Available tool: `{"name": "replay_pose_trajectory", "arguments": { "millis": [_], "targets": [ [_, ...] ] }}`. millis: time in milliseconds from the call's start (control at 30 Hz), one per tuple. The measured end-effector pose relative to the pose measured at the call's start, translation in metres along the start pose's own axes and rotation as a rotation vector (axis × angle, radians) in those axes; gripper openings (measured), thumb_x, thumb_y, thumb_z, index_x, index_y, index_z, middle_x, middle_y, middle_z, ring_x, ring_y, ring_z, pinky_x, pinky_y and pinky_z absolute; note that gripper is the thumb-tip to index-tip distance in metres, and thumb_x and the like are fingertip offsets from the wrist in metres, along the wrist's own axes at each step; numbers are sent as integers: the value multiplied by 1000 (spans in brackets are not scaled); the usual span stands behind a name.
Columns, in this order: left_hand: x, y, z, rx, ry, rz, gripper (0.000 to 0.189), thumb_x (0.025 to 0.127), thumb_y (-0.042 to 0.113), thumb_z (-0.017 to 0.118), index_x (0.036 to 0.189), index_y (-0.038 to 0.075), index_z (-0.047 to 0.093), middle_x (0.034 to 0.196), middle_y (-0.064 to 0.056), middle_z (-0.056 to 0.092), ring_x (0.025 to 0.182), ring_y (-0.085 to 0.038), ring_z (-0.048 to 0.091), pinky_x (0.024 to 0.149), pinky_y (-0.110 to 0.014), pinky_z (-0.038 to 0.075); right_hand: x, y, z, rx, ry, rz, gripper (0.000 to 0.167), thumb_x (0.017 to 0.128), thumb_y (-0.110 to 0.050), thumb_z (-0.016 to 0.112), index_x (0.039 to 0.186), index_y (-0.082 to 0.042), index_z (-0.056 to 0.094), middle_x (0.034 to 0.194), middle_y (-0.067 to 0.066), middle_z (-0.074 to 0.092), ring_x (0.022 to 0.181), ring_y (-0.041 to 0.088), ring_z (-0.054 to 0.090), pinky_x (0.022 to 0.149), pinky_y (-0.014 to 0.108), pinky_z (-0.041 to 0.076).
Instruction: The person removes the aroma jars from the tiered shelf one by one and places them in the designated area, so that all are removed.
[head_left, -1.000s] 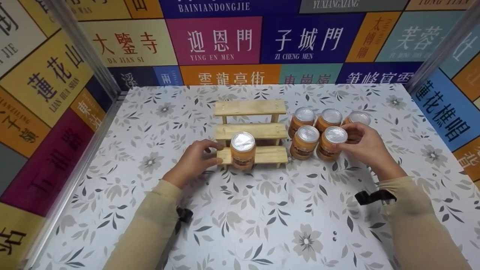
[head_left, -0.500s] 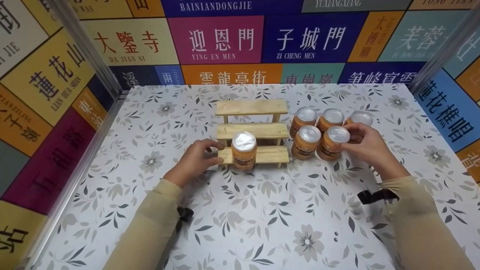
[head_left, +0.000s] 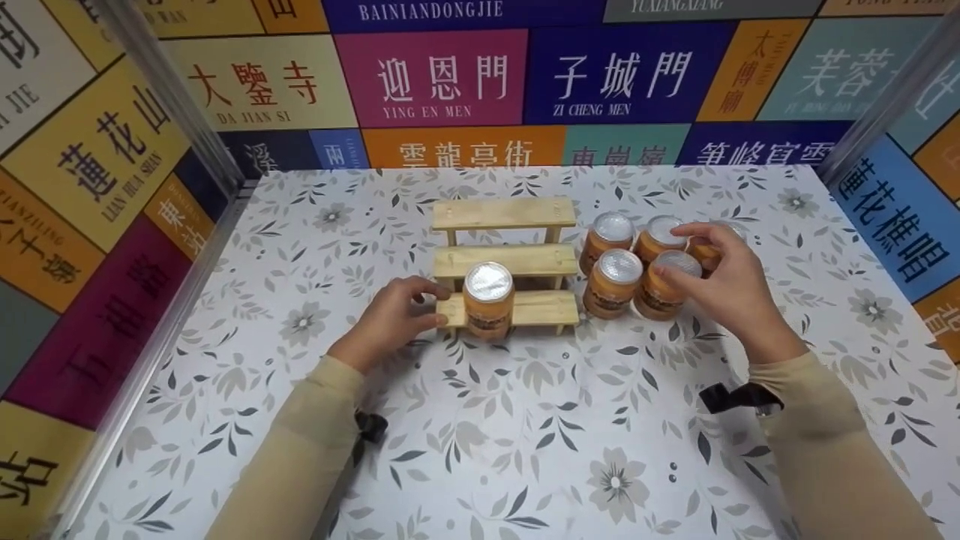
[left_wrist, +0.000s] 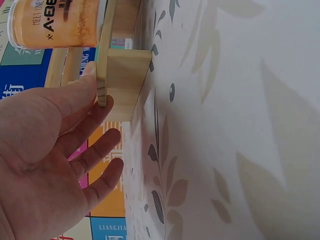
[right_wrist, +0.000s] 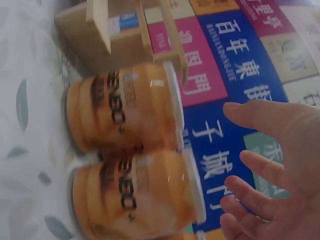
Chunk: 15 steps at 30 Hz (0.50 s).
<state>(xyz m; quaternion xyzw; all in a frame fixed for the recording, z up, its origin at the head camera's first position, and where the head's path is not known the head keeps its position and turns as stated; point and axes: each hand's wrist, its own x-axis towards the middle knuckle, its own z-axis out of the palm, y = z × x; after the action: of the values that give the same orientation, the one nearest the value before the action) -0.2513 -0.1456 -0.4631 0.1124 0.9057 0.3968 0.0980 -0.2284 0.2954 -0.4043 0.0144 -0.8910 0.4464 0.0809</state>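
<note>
A small three-step wooden display rack stands mid-table, and an orange can with a silver lid sits upright on its lowest step. My left hand pinches the left end of that step; in the left wrist view the thumb lies on top of the plank and the index finger below it. To the right of the rack, several matching cans stand close together. Over the front right can hovers my right hand. Its fingers are spread apart from the lids in the right wrist view, holding nothing.
The front left can stands beside the rack's right end. Behind it are back-row cans, the rightmost partly hidden by my right hand. A floral-patterned tabletop meets colourful lettered panels at the back and sides.
My right hand has let go of the front right can and risen slightly above it, fingers opening. The left hand keeps its place on the rack.
</note>
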Motion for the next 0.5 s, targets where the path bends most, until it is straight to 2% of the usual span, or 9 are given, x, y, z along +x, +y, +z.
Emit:
{"name": "replay_pose_trajectory", "arguments": {
  "millis": [167, 267, 367, 500],
  "targets": [
    [0, 0, 0, 5, 2, 27, 33, 90, 15, 81, 122, 15, 72, 128, -4, 68, 123, -29, 59, 107, -45, 48, -4, -16, 18, 62, 20, -157, 44, 90, -22, 82, 129, -10, 66, 135, 6, 62, 119, 12, 54, 97, 32, 39],
    [0, 0, -1, 8, 3, 33, 33, 91, 15, 81, 123, 14, 72, 130, -5, 67, 122, -30, 59, 106, -45, 48, -6, -21, 27, 83, 16, -221, 41, 90, -18, 81, 127, -7, 67, 134, 6, 64, 114, 4, 55, 94, 32, 41],
    [0, 0, -1, 9, 3, 25, 33, 90, 16, 81, 122, 15, 72, 129, -4, 67, 122, -29, 59, 106, -44, 48, -8, -28, 35, 112, 15, -235, 40, 91, -15, 81, 127, -6, 67, 132, 5, 64, 110, 4, 54, 91, 31, 43],
    [0, -2, -1, 10, 1, 19, 34, 90, 17, 82, 122, 15, 72, 127, -4, 68, 122, -29, 59, 106, -44, 48, -9, -38, 48, 164, -17, -214, 43, 90, -10, 80, 130, -5, 65, 130, 8, 64, 112, 13, 55, 86, 28, 46]
  ]
}}
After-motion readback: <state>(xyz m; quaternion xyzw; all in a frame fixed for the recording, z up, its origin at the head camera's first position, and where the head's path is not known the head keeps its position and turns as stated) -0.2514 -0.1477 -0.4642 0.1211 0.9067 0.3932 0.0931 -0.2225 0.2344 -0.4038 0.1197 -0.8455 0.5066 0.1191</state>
